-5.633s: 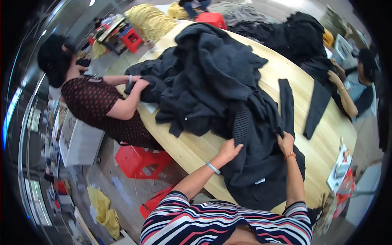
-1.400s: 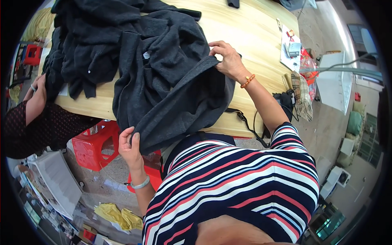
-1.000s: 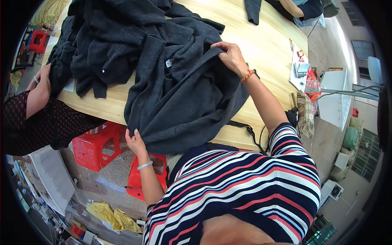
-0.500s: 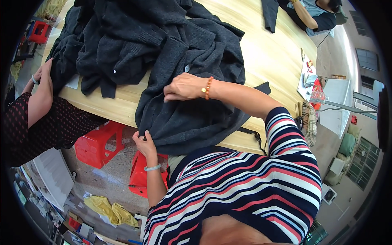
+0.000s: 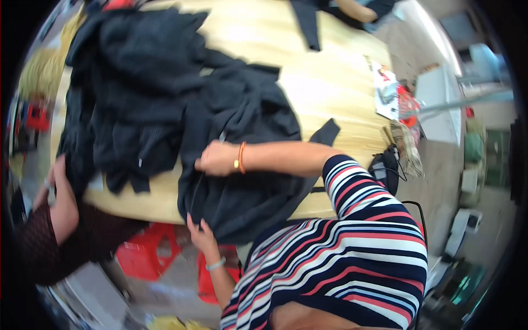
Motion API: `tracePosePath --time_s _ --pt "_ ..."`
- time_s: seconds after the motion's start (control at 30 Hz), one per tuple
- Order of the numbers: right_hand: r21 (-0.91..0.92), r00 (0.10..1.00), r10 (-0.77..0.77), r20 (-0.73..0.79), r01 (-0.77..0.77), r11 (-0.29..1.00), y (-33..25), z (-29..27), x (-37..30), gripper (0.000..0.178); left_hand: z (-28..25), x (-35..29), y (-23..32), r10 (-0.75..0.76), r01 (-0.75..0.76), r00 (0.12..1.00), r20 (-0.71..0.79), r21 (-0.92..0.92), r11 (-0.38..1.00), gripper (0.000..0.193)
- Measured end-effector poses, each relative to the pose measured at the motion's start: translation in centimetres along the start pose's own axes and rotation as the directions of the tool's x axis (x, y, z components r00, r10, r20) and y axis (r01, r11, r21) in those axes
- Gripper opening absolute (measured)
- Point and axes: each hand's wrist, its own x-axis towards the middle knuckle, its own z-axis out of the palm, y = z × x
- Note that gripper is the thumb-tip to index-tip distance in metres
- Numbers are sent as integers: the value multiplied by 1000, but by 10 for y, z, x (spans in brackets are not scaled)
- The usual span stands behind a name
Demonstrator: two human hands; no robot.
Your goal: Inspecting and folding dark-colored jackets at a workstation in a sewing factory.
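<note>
A dark charcoal knit sweater (image 5: 247, 192) lies in folds on the table's near edge before me, partly hanging over it. My right hand (image 5: 220, 158), with an orange bead bracelet, is closed above the sweater. Its fingertips point left; anything pinched in them is too small or blurred to make out. At the sweater's lower left edge is my left hand (image 5: 202, 235), wearing a pale bangle. Its thumb and forefinger are apart, the fingertips beside the cloth. A small white tag (image 5: 222, 136) shows on the sweater just above my right hand.
A heap of dark knitwear (image 5: 137, 82) covers the left of the wooden table (image 5: 341, 71). A co-worker's arm (image 5: 63, 203) reaches it from the left. Red stools (image 5: 146, 256) stand under the near edge. A black bag (image 5: 385, 169) and red plastic packaging (image 5: 407, 104) are on the right.
The view has shifted, so the table sits lower and blurs. My left finger and thumb have spread from their pinch at the sweater's edge. My right hand remains closed over the cloth.
</note>
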Motion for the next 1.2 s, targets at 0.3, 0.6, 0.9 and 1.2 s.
tracePosePath --time_s 0.3,0.6,0.9,1.2 --pt "-6 856 -13 -517 11 1000 -19 -89 -118 18 0 -8 23 298 -260 944 -143 238 936 24" --pt "111 513 181 -839 -164 980 -21 -149 -214 20 -45 51 75 139 -154 974 -180 -75 985 25" --pt "-193 195 -125 -973 -391 900 -51 -231 -342 23 -116 44 268 755 -796 530 -387 79 600 23" --pt "303 497 765 -410 -716 628 54 16 -391 14 22 89 134 714 -726 688 130 137 674 19"
